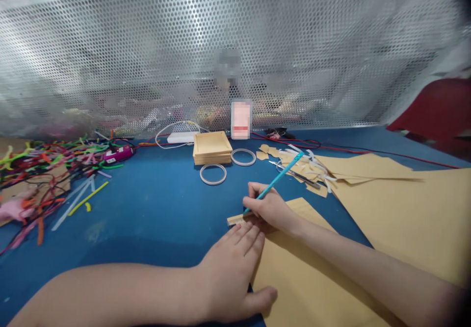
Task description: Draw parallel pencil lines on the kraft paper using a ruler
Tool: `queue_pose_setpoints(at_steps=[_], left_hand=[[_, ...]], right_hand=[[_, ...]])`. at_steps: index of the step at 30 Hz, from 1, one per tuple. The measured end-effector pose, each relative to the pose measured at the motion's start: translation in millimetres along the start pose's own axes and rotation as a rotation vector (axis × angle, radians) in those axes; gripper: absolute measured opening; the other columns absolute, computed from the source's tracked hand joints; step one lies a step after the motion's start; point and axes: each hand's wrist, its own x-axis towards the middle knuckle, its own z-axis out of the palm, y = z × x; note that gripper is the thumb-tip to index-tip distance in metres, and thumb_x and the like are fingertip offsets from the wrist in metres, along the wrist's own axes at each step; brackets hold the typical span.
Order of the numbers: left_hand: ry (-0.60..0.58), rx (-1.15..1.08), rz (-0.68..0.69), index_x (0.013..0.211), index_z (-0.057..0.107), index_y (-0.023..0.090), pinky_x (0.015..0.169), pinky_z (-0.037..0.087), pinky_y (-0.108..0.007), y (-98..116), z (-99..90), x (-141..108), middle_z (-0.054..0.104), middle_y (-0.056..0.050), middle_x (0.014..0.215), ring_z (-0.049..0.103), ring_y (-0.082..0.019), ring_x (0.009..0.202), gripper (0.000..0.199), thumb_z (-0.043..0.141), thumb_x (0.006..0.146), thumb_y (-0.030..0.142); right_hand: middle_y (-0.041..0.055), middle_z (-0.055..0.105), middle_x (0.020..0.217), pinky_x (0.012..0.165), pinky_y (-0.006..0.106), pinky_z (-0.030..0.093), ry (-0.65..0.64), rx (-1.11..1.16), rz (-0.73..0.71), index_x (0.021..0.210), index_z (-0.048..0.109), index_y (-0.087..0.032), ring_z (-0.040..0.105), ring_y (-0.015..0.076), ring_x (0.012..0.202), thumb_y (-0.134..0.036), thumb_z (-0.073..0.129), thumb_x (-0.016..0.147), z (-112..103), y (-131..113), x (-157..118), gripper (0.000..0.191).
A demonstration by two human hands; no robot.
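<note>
A light-blue pencil (280, 175) is pinched in my right hand (270, 208), slanting up to the right. Its lower tip meets the far left end of a sheet of brown kraft paper (298, 268), along a clear ruler (234, 223). My left hand (235, 263) lies flat with its fingers stretched over the ruler, which hides most of it, and its thumb rests on the paper. Whether the tip has left a mark is too small to make out. Beyond my right hand lie scissors (294, 171) among brown paper scraps (268, 151).
Larger kraft sheets (412, 209) cover the right side. Two tape rolls (213, 183) lie by stacked wooden trays (212, 143). Behind stand a phone (241, 120) and a perforated metal screen (147, 47). Colourful strips (40, 180) and a purple glue gun (119, 154) occupy the left.
</note>
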Motion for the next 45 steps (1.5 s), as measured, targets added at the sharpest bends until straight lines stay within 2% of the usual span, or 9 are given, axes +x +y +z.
queue_pose_setpoints(at_steps=[6,10,15,20,25,29,35,38,45], left_hand=[[-0.003,0.005,0.017,0.148,0.026,0.003,0.118,0.016,-0.042,-1.2,-0.2,-1.6,0.019,-0.018,0.154,0.015,-0.028,0.144,0.077,0.038,0.094,0.056],[0.029,0.094,0.09,0.146,0.03,0.003,0.117,0.02,-0.04,1.7,7.5,-8.5,0.024,-0.018,0.153,0.022,-0.027,0.143,0.071,0.037,0.096,0.053],[0.097,0.338,0.275,0.143,0.034,0.011,0.113,0.03,-0.034,3.8,31.7,-15.7,0.039,-0.014,0.147,0.04,-0.025,0.135,0.053,0.035,0.101,0.044],[0.248,0.515,0.336,0.133,0.044,0.016,0.103,0.042,-0.032,6.0,44.0,-15.7,0.052,-0.011,0.138,0.054,-0.023,0.124,0.038,0.03,0.104,0.035],[0.201,0.521,0.348,0.135,0.043,0.014,0.103,0.042,-0.032,8.8,37.1,-15.2,0.051,-0.013,0.138,0.052,-0.024,0.125,0.042,0.029,0.104,0.039],[0.115,0.445,0.349,0.138,0.041,0.013,0.109,0.036,-0.033,8.0,30.7,-15.2,0.046,-0.015,0.142,0.046,-0.025,0.131,0.043,0.031,0.103,0.036],[-0.013,0.18,0.228,0.145,0.034,0.009,0.115,0.025,-0.039,7.9,7.2,-13.3,0.032,-0.019,0.15,0.032,-0.031,0.138,0.064,0.039,0.097,0.051],[-0.05,0.07,0.194,0.146,0.033,0.009,0.115,0.022,-0.042,8.3,-4.0,-11.1,0.027,-0.021,0.151,0.027,-0.032,0.14,0.066,0.043,0.095,0.049],[-0.091,-0.026,0.193,0.144,0.036,0.008,0.115,0.02,-0.046,10.7,-0.7,-11.8,0.022,-0.024,0.152,0.023,-0.036,0.14,0.071,0.051,0.089,0.05]], right_hand=[[-0.0053,0.051,0.045,0.045,0.023,0.032,0.004,0.145,0.034,0.065,0.045,-0.022,0.045,0.0112,0.043,-0.05,0.059,0.079,-5.2,-9.1,5.1,0.034],[0.0002,0.062,0.058,0.049,0.027,0.039,-0.065,-0.049,-0.078,0.076,0.056,-0.021,0.051,0.0145,0.049,-0.061,0.045,0.087,-19.5,-7.7,11.4,0.042],[0.0038,0.065,0.07,0.064,0.03,0.043,-0.209,-0.445,-0.289,0.07,0.057,-0.021,0.058,0.0182,0.066,-0.057,0.034,0.093,-44.4,-5.1,17.9,0.049],[0.0029,0.066,0.073,0.063,0.03,0.04,-0.407,-0.691,-0.303,0.074,0.057,-0.021,0.056,0.0183,0.068,-0.051,0.04,0.092,-56.7,-12.6,15.3,0.039],[0.001,0.063,0.074,0.059,0.027,0.039,-0.503,-0.694,-0.265,0.076,0.057,-0.021,0.053,0.0167,0.068,-0.039,0.059,0.079,-62.7,-14.8,15.0,0.019],[0.0005,0.062,0.076,0.062,0.026,0.04,-0.58,-0.589,-0.256,0.076,0.056,-0.02,0.052,0.0152,0.069,-0.029,0.062,0.073,-66.7,-15.8,17.5,0.011],[-0.0019,0.058,0.073,0.059,0.025,0.038,-0.429,-0.583,-0.307,0.079,0.05,-0.021,0.049,0.0136,0.065,-0.029,0.058,0.077,-71.6,1.3,26.0,0.011],[-0.0026,0.056,0.071,0.058,0.025,0.037,-0.372,-0.597,-0.325,0.078,0.049,-0.021,0.048,0.0135,0.064,-0.03,0.058,0.078,-72.5,6.5,28.1,0.012],[-0.0013,0.057,0.071,0.059,0.026,0.036,-0.291,-0.615,-0.317,0.075,0.048,-0.021,0.049,0.0146,0.064,-0.031,0.056,0.077,-69.1,3.9,27.5,0.013]])
